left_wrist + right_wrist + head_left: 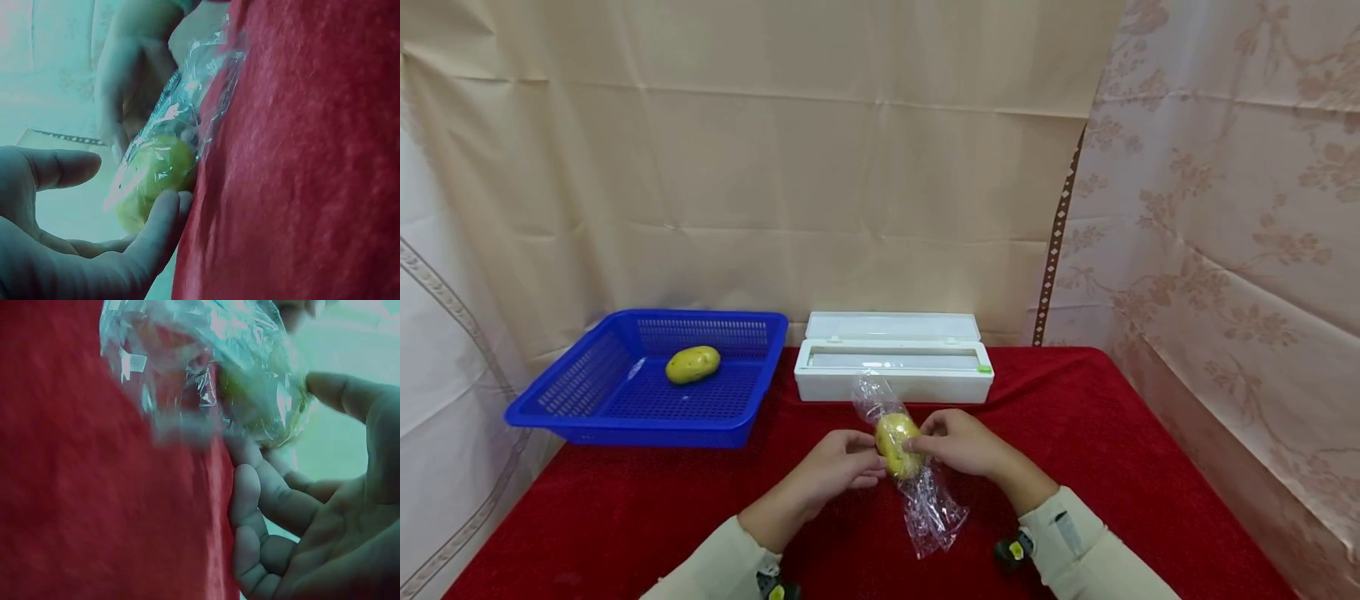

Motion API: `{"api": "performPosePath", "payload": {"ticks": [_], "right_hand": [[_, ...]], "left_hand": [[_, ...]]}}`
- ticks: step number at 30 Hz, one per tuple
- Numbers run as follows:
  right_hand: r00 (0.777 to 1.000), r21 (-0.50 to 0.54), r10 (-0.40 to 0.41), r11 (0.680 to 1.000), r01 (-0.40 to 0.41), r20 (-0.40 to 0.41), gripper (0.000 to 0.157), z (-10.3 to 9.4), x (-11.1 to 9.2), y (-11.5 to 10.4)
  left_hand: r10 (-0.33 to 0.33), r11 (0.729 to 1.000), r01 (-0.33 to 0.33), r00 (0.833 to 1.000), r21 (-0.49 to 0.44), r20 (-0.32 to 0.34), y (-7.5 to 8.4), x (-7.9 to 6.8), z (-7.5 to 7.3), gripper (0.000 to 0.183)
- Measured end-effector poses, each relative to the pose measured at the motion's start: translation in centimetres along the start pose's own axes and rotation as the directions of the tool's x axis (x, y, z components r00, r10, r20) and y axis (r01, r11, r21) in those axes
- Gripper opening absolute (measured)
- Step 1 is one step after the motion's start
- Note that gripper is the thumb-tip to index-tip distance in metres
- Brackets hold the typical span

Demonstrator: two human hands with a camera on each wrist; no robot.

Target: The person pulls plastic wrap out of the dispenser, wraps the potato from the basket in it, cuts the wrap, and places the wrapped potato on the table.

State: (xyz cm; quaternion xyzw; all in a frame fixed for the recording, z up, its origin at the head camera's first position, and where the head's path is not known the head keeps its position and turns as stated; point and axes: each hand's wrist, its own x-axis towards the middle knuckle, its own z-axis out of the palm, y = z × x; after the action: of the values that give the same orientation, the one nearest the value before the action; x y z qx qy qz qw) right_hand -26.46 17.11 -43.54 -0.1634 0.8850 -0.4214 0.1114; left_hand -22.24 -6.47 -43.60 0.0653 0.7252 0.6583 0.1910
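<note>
A yellow potato (897, 445) lies wrapped in clear plastic film over the red cloth, between both hands. Loose film (928, 508) trails from its near end, and more crumpled film sticks out at the far end. My right hand (958, 442) holds the potato from the right, thumb on its upper side and fingers low against it, as the right wrist view shows. On the other side my left hand (842, 465) touches it with its fingertips (164, 209). The left thumb (69, 169) stands apart from the film.
A white film dispenser box (895, 385) with its lid raised stands just beyond the potato. To the left is a blue plastic basket (752, 417) with another potato (692, 365) in it. Red cloth (1075, 442) covers the table, and curtains hang behind and at the sides.
</note>
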Motion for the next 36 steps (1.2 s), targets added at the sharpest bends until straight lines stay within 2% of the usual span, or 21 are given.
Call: {"api": "performPosePath", "payload": {"ticks": [4, 10, 16, 23, 27, 29, 30, 32, 34, 36], "right_hand": [[0.998, 0.082, 0.049, 0.995, -0.051, 0.029, 0.038, 0.5, -0.7, 0.1], [0.99, 0.126, 0.117, 0.984, -0.125, 0.073, 0.045, 0.7, -1.8, 0.2], [0.987, 0.147, 0.088, 0.983, -0.107, 0.132, 0.045, 1.7, -2.0, 0.2], [0.989, 0.119, 0.094, 0.987, -0.107, 0.114, 0.045, 2.2, -2.3, 0.5], [0.991, 0.105, 0.089, 0.989, -0.1, 0.103, 0.046, 2.1, -2.2, 0.4], [0.992, 0.096, 0.091, 0.99, -0.099, 0.087, 0.047, 2.2, -2.1, 0.3], [0.993, 0.089, 0.09, 0.991, -0.097, 0.076, 0.047, 2.2, -2.1, 0.3], [0.995, 0.081, 0.085, 0.993, -0.089, 0.049, 0.047, 2.2, -2.0, 0.2], [0.997, 0.078, 0.078, 0.994, -0.08, 0.026, 0.047, 2.3, -2.0, 0.0], [0.998, 0.068, 0.069, 0.995, -0.07, 0.008, 0.047, 2.3, -2.1, -0.1]], "left_hand": [[-0.002, 1.0, 0.002, 1.0, -0.01, 0.015, -0.2, 0.2, -0.3, 0.049], [-0.009, 1.0, 0.009, 0.999, -0.002, 0.048, -0.9, 0.6, -1.0, 0.043], [-0.017, 0.998, 0.013, 0.997, 0.058, 0.08, -1.7, 0.7, -1.8, 0.04], [0.007, 0.995, -0.018, 0.994, 0.097, 0.108, -2.2, 0.7, -1.9, 0.041], [0.047, 0.974, -0.074, 0.991, 0.213, 0.127, -2.3, 1.0, -2.1, 0.044], [0.089, 0.932, -0.129, 0.987, 0.339, 0.132, -2.1, 1.0, -2.4, 0.047], [0.114, 0.9, -0.16, 0.984, 0.405, 0.136, -2.0, 0.9, -2.6, 0.05], [0.157, 0.82, -0.215, 0.976, 0.531, 0.152, -1.7, 0.7, -2.7, 0.061], [0.187, 0.728, -0.256, 0.967, 0.636, 0.175, -1.4, 0.4, -2.8, 0.077], [0.211, 0.645, -0.302, 0.953, 0.702, 0.216, -1.1, 0.1, -2.6, 0.093]]}}
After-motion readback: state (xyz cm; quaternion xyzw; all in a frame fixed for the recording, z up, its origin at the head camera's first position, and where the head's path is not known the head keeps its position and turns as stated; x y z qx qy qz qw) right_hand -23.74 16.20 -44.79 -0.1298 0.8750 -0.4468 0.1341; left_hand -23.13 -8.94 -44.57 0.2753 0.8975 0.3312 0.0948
